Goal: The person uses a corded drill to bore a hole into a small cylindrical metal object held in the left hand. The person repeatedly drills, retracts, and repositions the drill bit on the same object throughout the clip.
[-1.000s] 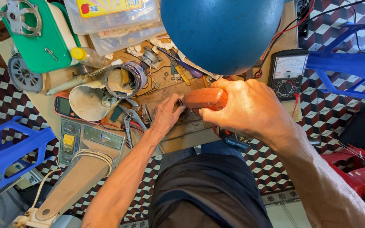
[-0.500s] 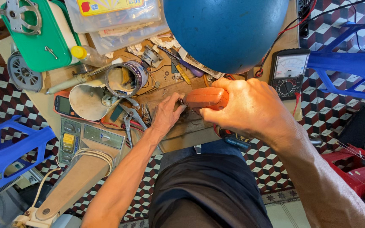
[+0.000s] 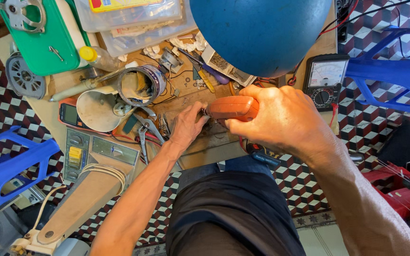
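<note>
- Your right hand [image 3: 285,121] is wrapped closed around the orange tool handle [image 3: 231,108], thumb underneath, so the grip looks firm; your left hand [image 3: 186,127] rests with its fingers curled on the workbench [image 3: 214,151] at the tool's front end, and I cannot tell whether those fingers pinch anything.
- Left fingertips sit right where the tool's tip points, so a slip of the handle could jab them.
- Whatever you work on is hidden under the left hand; if it is not pinned down, pressure may skid it across the bench.
- Pliers [image 3: 144,135] lie just beside your left wrist, and a jerk of the forearm could knock them off the edge.
- Wires trail near the analog meter [image 3: 326,78] by your right hand; a backward pull could snag them.
</note>
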